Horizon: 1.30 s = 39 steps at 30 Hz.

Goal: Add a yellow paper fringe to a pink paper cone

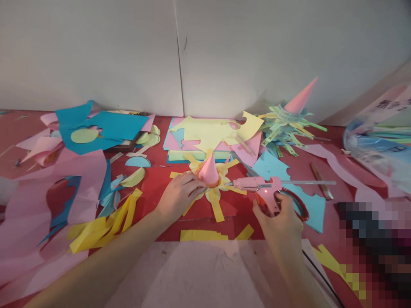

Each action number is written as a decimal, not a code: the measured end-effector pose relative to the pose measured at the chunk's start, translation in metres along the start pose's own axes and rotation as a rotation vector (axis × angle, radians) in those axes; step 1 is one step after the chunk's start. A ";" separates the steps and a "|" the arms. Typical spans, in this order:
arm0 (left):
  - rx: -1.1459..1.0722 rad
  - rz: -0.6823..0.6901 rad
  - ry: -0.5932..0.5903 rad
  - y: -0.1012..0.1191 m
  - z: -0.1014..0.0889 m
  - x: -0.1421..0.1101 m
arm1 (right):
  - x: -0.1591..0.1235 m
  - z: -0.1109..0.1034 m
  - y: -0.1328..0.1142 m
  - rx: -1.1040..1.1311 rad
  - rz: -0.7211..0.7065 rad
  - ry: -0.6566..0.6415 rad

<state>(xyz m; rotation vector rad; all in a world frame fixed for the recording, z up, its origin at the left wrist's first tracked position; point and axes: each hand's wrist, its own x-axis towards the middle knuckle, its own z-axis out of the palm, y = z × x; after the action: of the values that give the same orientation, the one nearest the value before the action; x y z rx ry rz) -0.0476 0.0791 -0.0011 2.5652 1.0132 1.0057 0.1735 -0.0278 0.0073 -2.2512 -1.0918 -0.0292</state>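
A pink paper cone (210, 171) stands point-up in the middle of a yellow paper flower (214, 205) with strips spreading outward. My left hand (183, 190) is at the cone's left side, its fingers closed together against the base. My right hand (279, 214) grips a pink glue gun (257, 183) with a small light showing. The gun's nozzle points left, close to the flower's right side, and a clear glue stick (316, 182) sticks out of its back. Red-handled scissors (303, 207) lie behind the gun, partly hidden by it and my right hand.
Yellow paper strips (105, 229) and pink sheets (25, 214) lie at left, below a blue cut sheet (125, 126). Cut yellow paper (205, 130) lies at the back. A finished-looking pink cone (302, 97) on fringed paper stands back right, near a clear plastic bag (379, 145).
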 end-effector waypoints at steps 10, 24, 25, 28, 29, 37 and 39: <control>0.155 0.081 0.025 0.012 -0.005 0.002 | 0.003 -0.003 0.001 0.101 0.118 -0.058; 0.277 0.109 0.009 0.015 0.004 0.006 | 0.003 -0.005 -0.001 0.141 0.098 -0.056; 0.284 0.113 0.009 0.016 0.004 0.007 | 0.003 -0.005 -0.001 0.146 0.096 -0.054; 0.310 0.121 0.009 0.018 0.003 0.008 | 0.003 -0.005 -0.001 0.158 0.097 -0.057; 0.316 0.121 0.009 0.018 0.003 0.008 | 0.003 -0.005 -0.002 0.160 0.101 -0.058; 0.296 0.088 0.000 0.015 0.006 0.007 | 0.003 -0.006 -0.003 0.162 0.118 -0.062; 0.294 0.079 -0.010 0.015 0.006 0.007 | 0.003 -0.005 -0.003 0.161 0.121 -0.060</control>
<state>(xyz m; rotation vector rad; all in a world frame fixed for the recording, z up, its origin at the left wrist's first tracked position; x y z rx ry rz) -0.0321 0.0726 0.0040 2.8624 1.1419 0.9214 0.1747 -0.0277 0.0137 -2.1802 -0.9519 0.1713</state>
